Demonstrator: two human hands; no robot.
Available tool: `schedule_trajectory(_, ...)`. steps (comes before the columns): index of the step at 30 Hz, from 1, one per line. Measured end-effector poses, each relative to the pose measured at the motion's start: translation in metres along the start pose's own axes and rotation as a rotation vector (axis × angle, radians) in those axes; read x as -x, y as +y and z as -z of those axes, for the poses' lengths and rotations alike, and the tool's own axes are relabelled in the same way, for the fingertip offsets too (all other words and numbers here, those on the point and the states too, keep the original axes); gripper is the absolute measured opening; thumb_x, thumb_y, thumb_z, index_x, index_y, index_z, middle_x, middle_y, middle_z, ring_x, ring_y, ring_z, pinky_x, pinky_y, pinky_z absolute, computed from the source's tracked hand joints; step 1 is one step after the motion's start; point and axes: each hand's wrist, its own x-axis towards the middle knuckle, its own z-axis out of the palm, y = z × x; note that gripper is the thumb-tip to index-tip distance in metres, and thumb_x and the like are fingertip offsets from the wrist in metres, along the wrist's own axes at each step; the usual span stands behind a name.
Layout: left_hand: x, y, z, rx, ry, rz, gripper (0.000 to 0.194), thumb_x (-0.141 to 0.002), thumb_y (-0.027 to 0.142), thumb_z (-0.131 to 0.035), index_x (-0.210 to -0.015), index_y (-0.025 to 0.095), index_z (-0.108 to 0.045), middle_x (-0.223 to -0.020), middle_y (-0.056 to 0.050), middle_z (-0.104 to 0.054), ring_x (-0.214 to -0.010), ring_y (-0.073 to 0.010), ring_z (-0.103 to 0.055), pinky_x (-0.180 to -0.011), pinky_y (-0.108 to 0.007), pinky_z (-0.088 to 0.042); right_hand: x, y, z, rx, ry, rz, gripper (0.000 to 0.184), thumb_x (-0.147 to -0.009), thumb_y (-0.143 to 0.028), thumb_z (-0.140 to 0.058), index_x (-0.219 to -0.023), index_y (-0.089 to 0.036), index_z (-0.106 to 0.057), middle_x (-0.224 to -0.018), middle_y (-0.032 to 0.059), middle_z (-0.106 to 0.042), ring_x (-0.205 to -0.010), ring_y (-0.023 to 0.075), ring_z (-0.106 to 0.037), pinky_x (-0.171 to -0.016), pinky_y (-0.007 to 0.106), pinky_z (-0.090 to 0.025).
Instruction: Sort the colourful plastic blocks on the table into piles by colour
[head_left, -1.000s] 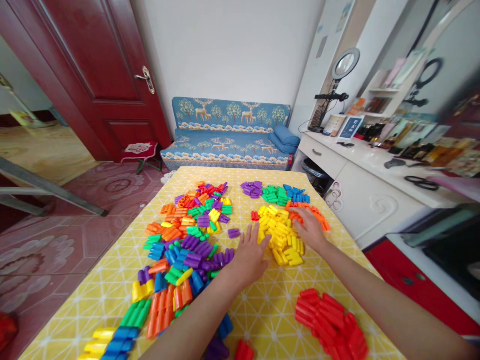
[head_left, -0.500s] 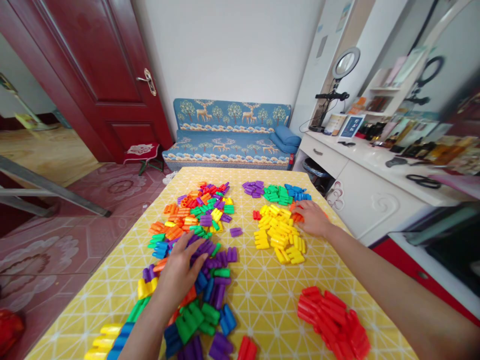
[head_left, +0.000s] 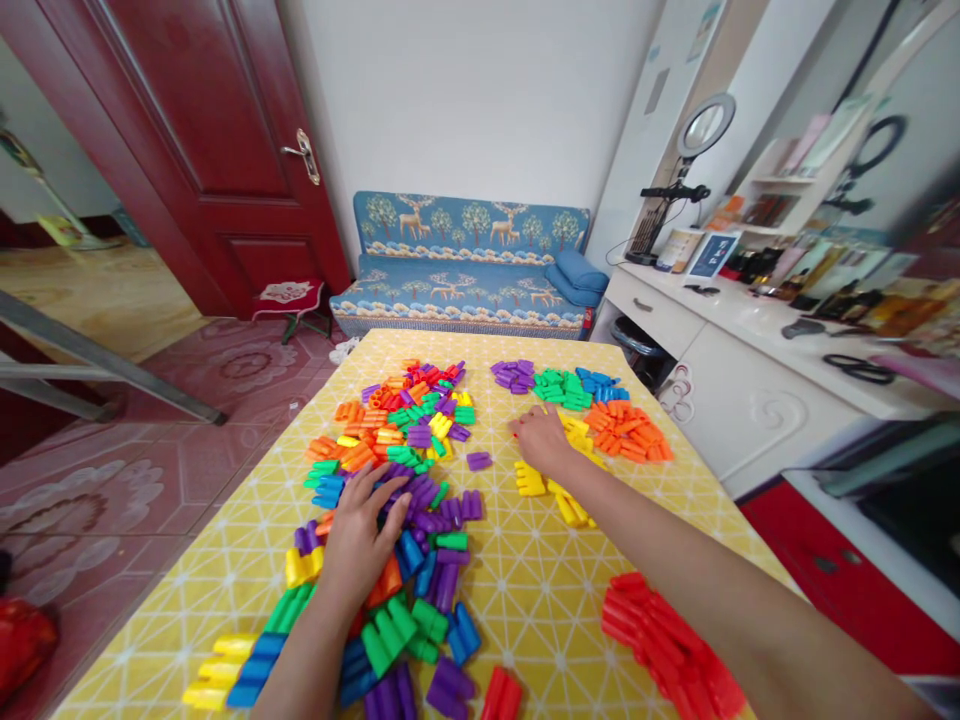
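Observation:
My left hand (head_left: 365, 525) rests with fingers spread on a mixed pile of plastic building blocks, purple blocks (head_left: 424, 488) beside its fingertips. My right hand (head_left: 541, 440) is reaching across the left side of the yellow block pile (head_left: 576, 435). Its fingers are bent down around a small red block, of which only a sliver shows at the fingertips. Orange blocks (head_left: 628, 432) lie to the right of the yellow ones. Behind are separate groups of purple blocks (head_left: 513, 376), green blocks (head_left: 562, 389) and blue blocks (head_left: 602, 385). A red block pile (head_left: 667, 640) lies near the right forearm.
The table's yellow patterned cloth (head_left: 540, 590) lies under everything. One purple block (head_left: 478, 460) sits between the piles, and a red block (head_left: 501, 693) lies near the front. A blue sofa (head_left: 469, 270) stands beyond the table, a white dresser (head_left: 720, 350) to the right.
My right hand has moved left from the orange blocks, uncovering them, to the red block by the yellow pile. My left hand stays on the mixed pile.

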Motion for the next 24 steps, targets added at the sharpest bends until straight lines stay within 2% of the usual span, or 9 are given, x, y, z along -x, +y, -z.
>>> schedule_trajectory(3, 0.000, 0.000, 0.000, -0.006, -0.005, 0.008, 0.035, -0.093, 0.041, -0.048, -0.115, 0.023, -0.068, -0.129, -0.009, -0.060, -0.128, -0.0294, -0.047, -0.110, -0.055, -0.036, -0.009, -0.020, -0.005, -0.007, -0.011, -0.021, 0.025, -0.085, -0.008, -0.047, -0.093, -0.016, -0.070, -0.099, 0.0175, -0.069, -0.106, 0.0305, -0.057, -0.097, 0.049, -0.030)
schedule_trajectory(7, 0.000, 0.000, 0.000, -0.004, -0.004, 0.003, 0.035, -0.093, 0.041, -0.048, -0.115, 0.023, -0.068, -0.128, -0.008, -0.061, -0.129, -0.0286, -0.047, -0.110, -0.052, -0.037, -0.005, -0.025, -0.002, -0.097, 0.000, -0.005, 0.023, -0.084, -0.011, -0.049, -0.098, -0.015, -0.067, -0.101, 0.0155, -0.070, -0.102, 0.0281, -0.062, -0.089, 0.041, -0.040)
schedule_trajectory(10, 0.000, -0.001, 0.000, 0.002, -0.002, 0.005, 0.034, -0.093, 0.041, -0.049, -0.115, 0.024, -0.068, -0.129, -0.007, -0.061, -0.129, -0.0281, -0.047, -0.110, -0.051, -0.037, 0.015, -0.009, 0.009, -0.226, 0.055, -0.033, 0.028, -0.087, -0.015, -0.048, -0.112, -0.018, -0.060, -0.106, 0.0093, -0.070, -0.101, 0.0226, -0.064, -0.086, 0.035, -0.046)
schedule_trajectory(12, 0.000, -0.001, 0.000, 0.003, -0.006, 0.004, 0.034, -0.093, 0.041, -0.049, -0.115, 0.025, -0.068, -0.129, -0.007, -0.061, -0.129, -0.0279, -0.047, -0.109, -0.051, -0.037, 0.039, 0.012, 0.016, -0.491, 0.163, -0.095, 0.027, -0.088, -0.022, -0.049, -0.114, -0.020, -0.057, -0.108, 0.0068, -0.070, -0.100, 0.0202, -0.065, -0.085, 0.033, -0.049)
schedule_trajectory(14, 0.000, -0.001, 0.001, 0.003, -0.010, 0.001, 0.034, -0.093, 0.041, -0.048, -0.115, 0.025, -0.068, -0.129, -0.007, -0.060, -0.128, -0.0280, -0.047, -0.109, -0.051, -0.037, 0.070, 0.037, 0.018, -0.842, 0.251, -0.172, 0.022, -0.085, -0.033, -0.057, -0.104, -0.021, -0.059, -0.103, 0.0061, -0.071, -0.097, 0.0214, -0.067, -0.084, 0.035, -0.052)
schedule_trajectory(16, 0.000, -0.001, 0.001, 0.004, -0.009, 0.003, 0.035, -0.093, 0.042, -0.048, -0.114, 0.024, -0.068, -0.128, -0.008, -0.060, -0.127, -0.0283, -0.048, -0.109, -0.051, -0.037, 0.107, 0.062, 0.015, -1.055, 0.217, -0.263, 0.029, -0.077, -0.044, -0.067, -0.093, -0.020, -0.062, -0.095, 0.0069, -0.072, -0.090, 0.0236, -0.069, -0.082, 0.038, -0.054)
schedule_trajectory(18, 0.000, -0.001, 0.001, 0.008, -0.003, 0.005, 0.036, -0.093, 0.043, -0.047, -0.114, 0.023, -0.069, -0.128, -0.008, -0.060, -0.126, -0.0286, -0.049, -0.109, -0.052, -0.037, 0.142, 0.077, 0.005, -1.148, 0.082, -0.355, 0.036, -0.070, -0.050, -0.073, -0.086, -0.019, -0.065, -0.086, 0.0067, -0.073, -0.080, 0.0239, -0.070, -0.077, 0.040, -0.056)
schedule_trajectory(21, 0.000, -0.001, 0.001, 0.015, 0.008, 0.002, 0.035, -0.092, 0.044, -0.048, -0.113, 0.025, -0.069, -0.127, -0.007, -0.061, -0.125, -0.0287, -0.049, -0.109, -0.052, -0.037, 0.179, 0.083, -0.014, -1.247, -0.106, -0.432, 0.042, -0.064, -0.056, -0.076, -0.080, -0.018, -0.069, -0.077, 0.0064, -0.072, -0.071, 0.0236, -0.069, -0.070, 0.041, -0.058)
schedule_trajectory(24, 0.000, 0.000, 0.001, 0.020, 0.010, -0.003, 0.035, -0.092, 0.044, -0.047, -0.113, 0.025, -0.069, -0.126, -0.007, -0.062, -0.125, -0.0285, -0.050, -0.109, -0.052, -0.038, 0.193, 0.080, -0.023, -1.201, -0.092, -0.416, 0.042, -0.065, -0.059, -0.073, -0.078, -0.019, -0.072, -0.082, 0.0077, -0.071, -0.075, 0.0247, -0.069, -0.071, 0.042, -0.058)
